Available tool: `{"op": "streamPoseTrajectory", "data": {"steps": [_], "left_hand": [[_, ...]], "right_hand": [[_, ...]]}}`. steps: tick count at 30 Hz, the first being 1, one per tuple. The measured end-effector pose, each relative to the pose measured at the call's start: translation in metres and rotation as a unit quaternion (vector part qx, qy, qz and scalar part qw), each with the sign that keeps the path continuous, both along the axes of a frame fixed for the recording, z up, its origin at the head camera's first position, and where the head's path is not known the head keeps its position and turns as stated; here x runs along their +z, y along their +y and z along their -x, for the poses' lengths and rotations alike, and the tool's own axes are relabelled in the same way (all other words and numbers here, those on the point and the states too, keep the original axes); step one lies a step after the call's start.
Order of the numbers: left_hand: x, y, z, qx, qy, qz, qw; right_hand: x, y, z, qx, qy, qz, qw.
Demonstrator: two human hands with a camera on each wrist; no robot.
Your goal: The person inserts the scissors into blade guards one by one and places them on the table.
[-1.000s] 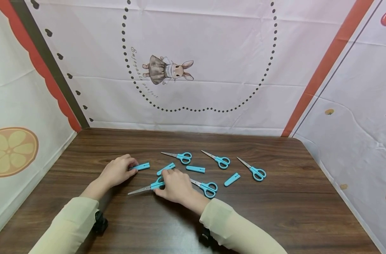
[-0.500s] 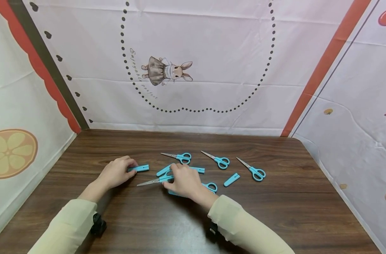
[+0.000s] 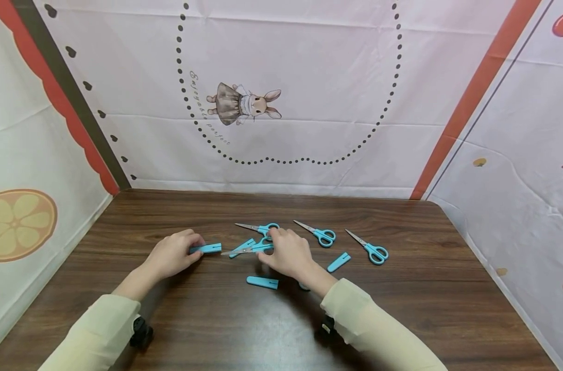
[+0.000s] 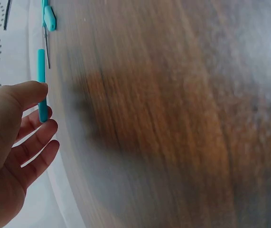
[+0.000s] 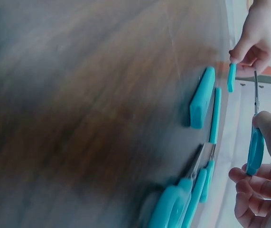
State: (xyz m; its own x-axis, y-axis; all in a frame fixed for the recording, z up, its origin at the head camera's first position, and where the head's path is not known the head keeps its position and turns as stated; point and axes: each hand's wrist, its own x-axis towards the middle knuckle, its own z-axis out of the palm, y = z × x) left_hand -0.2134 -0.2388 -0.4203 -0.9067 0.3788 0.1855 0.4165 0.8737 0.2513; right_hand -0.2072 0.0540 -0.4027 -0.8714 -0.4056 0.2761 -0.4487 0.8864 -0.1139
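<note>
My left hand (image 3: 174, 253) pinches a light blue blade cap (image 3: 209, 248) between thumb and fingers; its slotted end points right. In the left wrist view the same cap (image 4: 42, 102) shows under the thumb. My right hand (image 3: 288, 251) grips small scissors (image 3: 261, 248) by their blue handles, the closed blades pointing left at the cap. A short gap separates blade tip and cap in the head view. These scissors (image 5: 255, 149) appear edge-on in the right wrist view. Another cap (image 3: 235, 253) lies behind their blades.
Three scissors (image 3: 251, 226) (image 3: 319, 235) (image 3: 373, 251) lie along the back of the brown table (image 3: 193, 330). Loose caps (image 3: 262, 282) (image 3: 339, 262) lie nearer the front and right. My right hand and wrist mostly cover another pair of scissors (image 3: 303, 286).
My right hand has moved right and away from me with the scissors, uncovering a cap at the front. My left hand stays nearly in place; its cap has shifted slightly right.
</note>
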Motion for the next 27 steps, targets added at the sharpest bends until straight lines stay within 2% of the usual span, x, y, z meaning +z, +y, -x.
{"op": "streamPoseTrajectory", "data": {"steps": [9,16,27], "left_hand": [[0.004,0.006,-0.005,-0.017,0.016,-0.004,0.9997],[0.008,0.012,-0.007,-0.034,0.030,-0.009,0.9990],[0.011,0.026,-0.009,-0.047,0.040,-0.004,0.9981]], "right_hand": [[0.000,0.016,0.007,-0.009,0.019,-0.002,0.9998],[-0.003,0.028,0.008,-0.017,0.007,0.011,0.9998],[-0.004,0.047,0.012,-0.040,0.015,0.019,0.9989]]}}
